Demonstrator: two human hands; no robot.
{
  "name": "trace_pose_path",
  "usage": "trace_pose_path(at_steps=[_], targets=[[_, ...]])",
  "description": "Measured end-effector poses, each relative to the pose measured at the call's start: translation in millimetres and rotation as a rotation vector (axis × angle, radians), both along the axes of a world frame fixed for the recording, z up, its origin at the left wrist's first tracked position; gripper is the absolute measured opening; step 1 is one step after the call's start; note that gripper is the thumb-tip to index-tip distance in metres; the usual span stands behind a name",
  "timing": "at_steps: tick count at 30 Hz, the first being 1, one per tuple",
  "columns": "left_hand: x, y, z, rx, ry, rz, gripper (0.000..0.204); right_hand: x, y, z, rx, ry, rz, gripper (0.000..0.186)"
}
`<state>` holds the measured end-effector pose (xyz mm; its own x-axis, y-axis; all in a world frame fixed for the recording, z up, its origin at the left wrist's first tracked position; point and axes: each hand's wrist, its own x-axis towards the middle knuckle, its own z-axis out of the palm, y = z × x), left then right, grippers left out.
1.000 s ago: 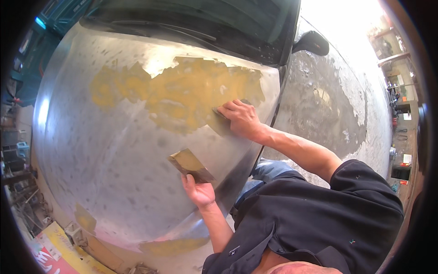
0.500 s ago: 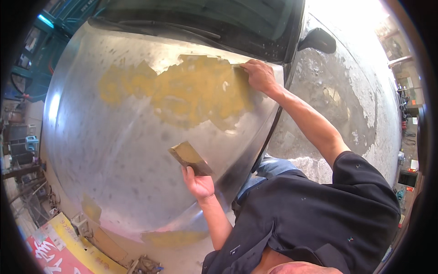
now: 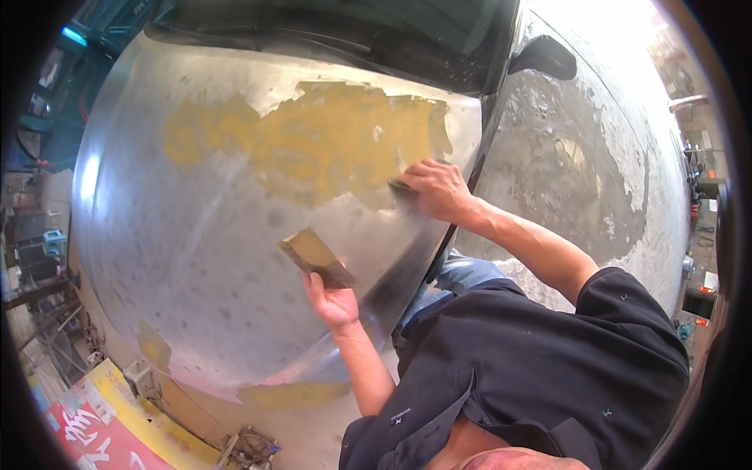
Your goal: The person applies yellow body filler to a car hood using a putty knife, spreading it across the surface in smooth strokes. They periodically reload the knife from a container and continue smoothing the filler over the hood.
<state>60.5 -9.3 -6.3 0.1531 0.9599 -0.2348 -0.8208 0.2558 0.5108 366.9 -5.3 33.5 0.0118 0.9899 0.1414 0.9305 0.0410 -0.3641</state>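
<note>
A bare silvery car hood [image 3: 149, 235] carries a large irregular patch of yellow filler [image 3: 329, 137] across its upper part. My right hand [image 3: 435, 188] grips a dark spreader blade [image 3: 403, 188], pressed at the patch's lower right edge, the blade blurred by motion. My left hand [image 3: 330, 301] holds a flat, rectangular palette [image 3: 313, 254] smeared with yellowish filler above the lower middle of the hood.
A dark windshield [image 3: 337, 35] with wipers borders the hood at the top. Right are a side mirror [image 3: 544, 59] and a scraped door [image 3: 564, 180]. Left stands teal equipment [image 3: 47, 117]; a red-and-yellow board [image 3: 133, 415] lies bottom left, and cluttered shelving [image 3: 701, 235] runs along the far right.
My right hand went up to the top right corner of the patch, then came back down to its lower right edge. My left hand and palette have risen slightly.
</note>
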Motion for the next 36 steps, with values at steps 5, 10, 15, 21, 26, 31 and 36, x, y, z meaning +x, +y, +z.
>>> trace_pose_path(at_steps=[5,10,15,21,26,31,36], targets=[[12,-11,13,0.020,0.089,-0.110,0.038,-1,-7,52,-0.093,0.313,-0.103,0.034],[65,-24,24,-0.019,0.015,-0.305,0.037,-37,-1,111,-0.105,1.655,-0.099,0.039],[76,-4,37,0.004,-0.016,-0.293,0.037,-10,-21,99,-0.206,0.948,0.095,0.034],[61,5,36,0.021,0.096,-0.280,0.039,100,22,9,0.105,0.103,-0.347,0.041],[53,-2,29,-0.004,0.144,-0.263,0.044,122,67,-19,0.039,-0.001,-0.479,0.043],[45,-4,21,-0.020,0.137,-0.237,0.044,112,85,-32,0.022,-0.021,-0.410,0.044],[44,-2,18,-0.050,0.133,-0.212,0.042,83,62,-23,0.015,-0.043,-0.236,0.048]])
